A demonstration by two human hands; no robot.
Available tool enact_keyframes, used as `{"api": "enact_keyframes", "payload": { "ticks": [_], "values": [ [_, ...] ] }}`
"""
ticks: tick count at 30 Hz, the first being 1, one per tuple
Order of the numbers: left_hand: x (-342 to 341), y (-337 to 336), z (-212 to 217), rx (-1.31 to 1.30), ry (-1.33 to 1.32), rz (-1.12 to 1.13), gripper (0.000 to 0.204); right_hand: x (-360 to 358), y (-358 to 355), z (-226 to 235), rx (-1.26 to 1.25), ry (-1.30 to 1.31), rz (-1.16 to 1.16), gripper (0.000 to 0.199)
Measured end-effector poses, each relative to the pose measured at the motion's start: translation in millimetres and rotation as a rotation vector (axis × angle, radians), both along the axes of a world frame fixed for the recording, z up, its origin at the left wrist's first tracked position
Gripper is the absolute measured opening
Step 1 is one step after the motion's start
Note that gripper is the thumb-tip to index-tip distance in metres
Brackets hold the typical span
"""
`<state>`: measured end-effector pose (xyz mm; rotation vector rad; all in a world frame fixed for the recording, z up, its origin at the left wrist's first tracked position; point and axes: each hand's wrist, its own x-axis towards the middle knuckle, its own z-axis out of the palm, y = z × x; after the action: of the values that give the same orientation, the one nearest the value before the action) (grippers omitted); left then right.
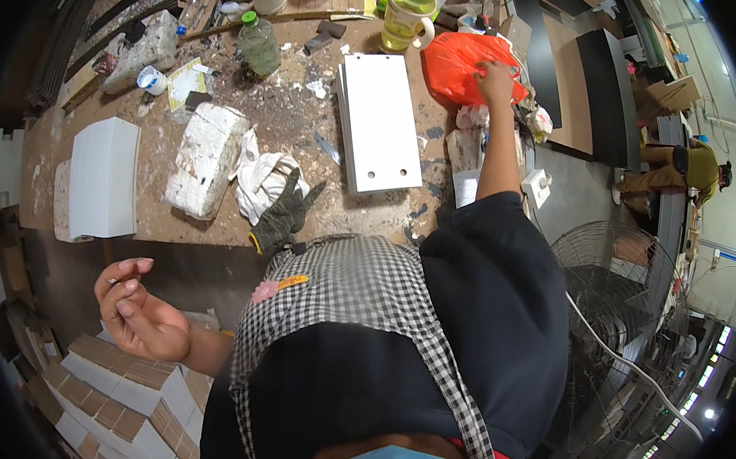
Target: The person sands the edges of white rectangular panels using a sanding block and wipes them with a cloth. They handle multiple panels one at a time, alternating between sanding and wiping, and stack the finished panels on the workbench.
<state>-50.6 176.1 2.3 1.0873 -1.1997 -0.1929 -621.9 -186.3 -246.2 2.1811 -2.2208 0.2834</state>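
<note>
My left hand [144, 312] is raised in front of the table's near left edge, palm up. Its fingers are loosely bent and apart, and I make out nothing held in them. At the far right of the table, my right hand [495, 83] is on a red plastic bag [452, 65], its fingers bent against the plastic. What the bag holds is hidden. A stack of white panels [380, 119] with small holes near the ends lies in the middle. Near me are a dark work glove [284, 215] and a white rag [261, 175].
White curved panels [107, 177] and a wrapped white block [206, 158] lie on the left. A green-capped bottle [259, 47] and a yellow-green jug [407, 19] stand at the back. A wire fan [620, 290] is at right; another person [701, 172] works beyond.
</note>
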Motion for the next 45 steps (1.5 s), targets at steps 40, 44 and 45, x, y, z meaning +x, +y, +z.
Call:
{"api": "enact_keyframes", "payload": {
  "ticks": [40, 44, 45],
  "values": [
    [0, -19, 0, -0.044, 0.010, -0.334, 0.034, -12, 117, -16, -0.072, -0.072, -0.390, 0.038],
    [-27, -20, 31, -0.163, -0.068, -0.717, 0.043, 14, 122, 21, -0.227, -0.281, -0.266, 0.037],
    [-29, -23, 43, -0.177, -0.141, -0.913, 0.051, 24, 126, 34, -0.259, -0.375, -0.224, 0.035]
  ]
}}
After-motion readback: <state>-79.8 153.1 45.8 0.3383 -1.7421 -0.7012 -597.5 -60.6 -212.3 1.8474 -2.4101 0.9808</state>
